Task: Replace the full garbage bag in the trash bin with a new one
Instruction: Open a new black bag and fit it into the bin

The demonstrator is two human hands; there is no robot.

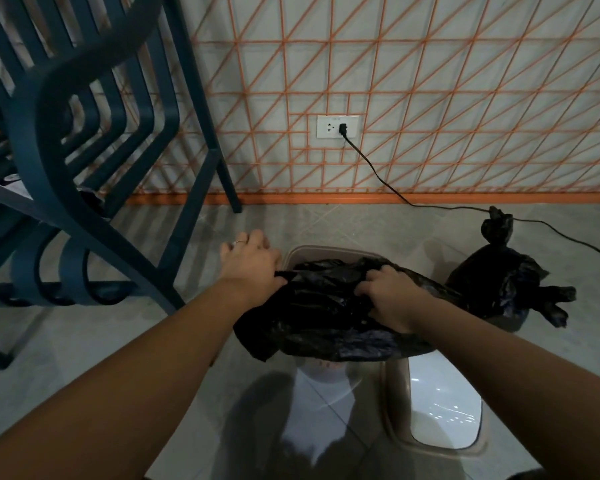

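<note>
Black garbage bag (326,320): glossy, crumpled, draped across mouth of beige trash bin (312,252), on floor (84,341) near wall edge. Left hand (250,263) grasping bag's edge at bin's left rim; right hand (392,296) clenched on bunched film on top. Full bag (499,282), knotted shut, on floor just right of bin. Bin lid (395,393) lying nearer, right

Left hand (250,261) and right hand (392,296) grip a black bag (326,320) draped over the bin (314,251); a tied bag (499,282) sits beside its right edge.
</note>
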